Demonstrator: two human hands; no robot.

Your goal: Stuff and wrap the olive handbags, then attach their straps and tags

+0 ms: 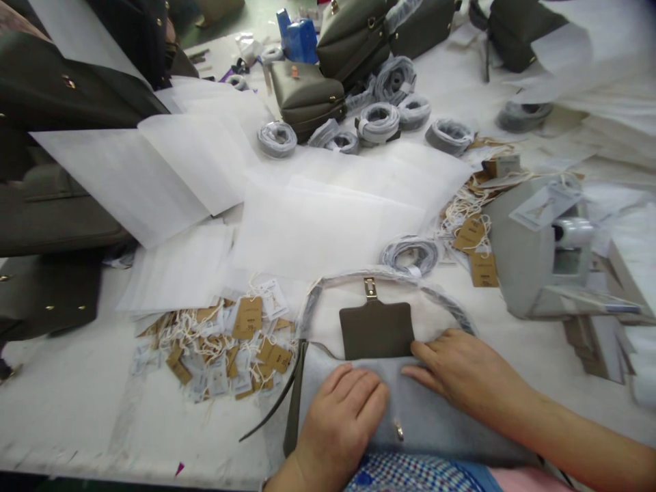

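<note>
An olive handbag (376, 329) lies at the table's near edge with its flap turned up and a gold clasp at the top. A sheet of white tissue (425, 417) covers the bag's front. My left hand (341, 420) lies flat on the tissue, fingers stretched out. My right hand (464, 372) also presses flat on the tissue, its fingertips touching the lower right corner of the flap. The bag's wrapped handle (445, 301) arches over the flap.
A heap of brown and white hang tags (225, 345) lies left of the bag, more tags (474, 236) at right. White tissue sheets (318, 219) cover the middle. Wrapped strap coils (379, 121), olive bags (307, 96) and a grey tape dispenser (543, 253) stand around.
</note>
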